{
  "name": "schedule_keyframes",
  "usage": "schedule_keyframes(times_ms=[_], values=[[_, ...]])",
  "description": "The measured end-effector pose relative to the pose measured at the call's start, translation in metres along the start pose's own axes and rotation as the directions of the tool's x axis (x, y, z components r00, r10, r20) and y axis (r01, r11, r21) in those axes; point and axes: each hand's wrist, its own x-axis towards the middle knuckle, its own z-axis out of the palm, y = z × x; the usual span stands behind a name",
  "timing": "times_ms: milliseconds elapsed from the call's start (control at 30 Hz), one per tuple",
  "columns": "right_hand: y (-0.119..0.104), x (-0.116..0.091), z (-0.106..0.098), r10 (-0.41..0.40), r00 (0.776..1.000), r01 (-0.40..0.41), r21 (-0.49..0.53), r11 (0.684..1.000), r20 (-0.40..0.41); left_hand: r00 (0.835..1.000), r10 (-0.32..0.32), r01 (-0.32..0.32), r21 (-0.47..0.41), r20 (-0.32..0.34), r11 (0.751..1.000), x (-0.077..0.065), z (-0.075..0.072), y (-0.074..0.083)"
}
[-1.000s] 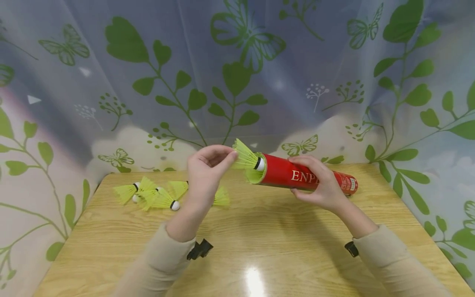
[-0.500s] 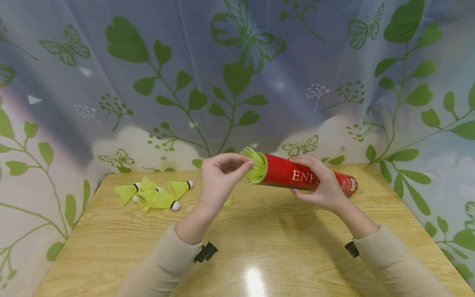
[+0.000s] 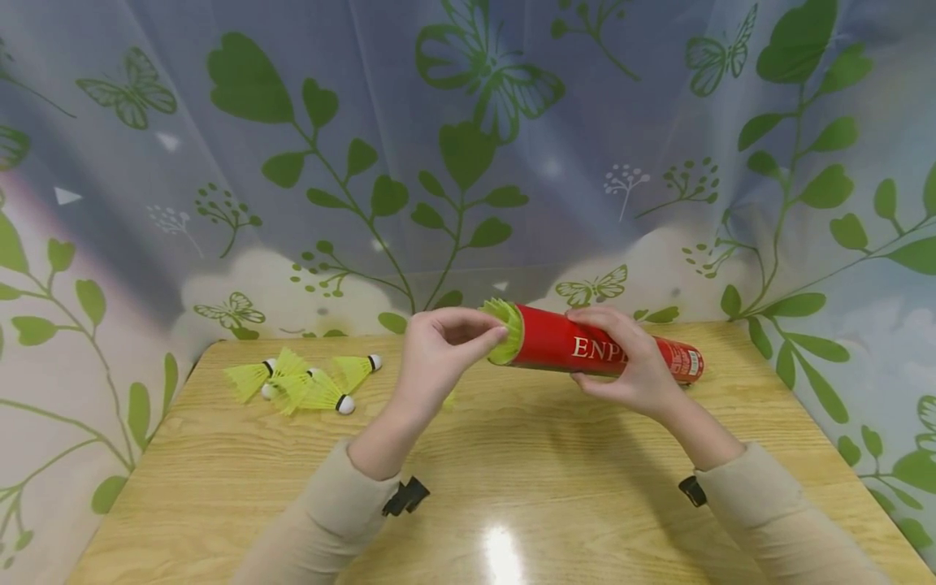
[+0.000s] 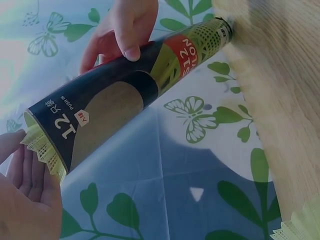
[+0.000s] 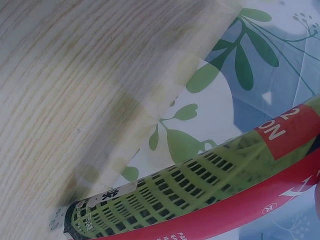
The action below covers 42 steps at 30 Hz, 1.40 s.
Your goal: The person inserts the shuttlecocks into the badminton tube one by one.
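My right hand (image 3: 632, 366) grips a red shuttlecock tube (image 3: 544, 337) around its middle, holding it nearly level above the table with its mouth to the left. At that mouth my left hand (image 3: 431, 357) pinches the skirt of a yellow shuttlecock (image 3: 504, 313) between thumb and fingers. Only the skirt's frilled edge sticks out; its cork is hidden inside the tube. The left wrist view shows the same skirt (image 4: 44, 150) at the rim, and the tube's dark side with a clear window. In the right wrist view the tube's far end (image 5: 150, 200) shows netted skirts inside.
Several yellow shuttlecocks (image 3: 322, 394) with white corks lie loosely on the wooden table (image 3: 512, 463) at the left. Part of another shuttlecock (image 3: 449, 400) shows behind my left wrist. A patterned curtain (image 3: 366, 162) hangs behind the table.
The shuttlecock in my left hand has gone from outside the mouth, cork first, into the tube, with the left hand moving right and slightly down. My right hand has stayed nearly still on the tube.
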Motion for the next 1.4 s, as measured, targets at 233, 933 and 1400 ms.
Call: schedule_keyframes(times_ms=[233,933,1400], values=[[-0.001,0.001,0.002,-0.007,1.000,0.007,-0.005,1.000,0.003,0.998,-0.035,0.033,0.048,0.047,0.998,0.001,0.002,-0.001],[-0.003,-0.002,0.001,0.002,1.000,-0.002,0.011,1.000,0.013,0.988,-0.074,0.063,0.081,0.132,0.995,0.002,0.001,-0.004],[0.032,-0.017,0.003,0.016,0.999,-0.016,-0.021,1.000,0.032,0.987,-0.087,0.084,0.034,0.137,0.996,0.000,-0.011,-0.002]])
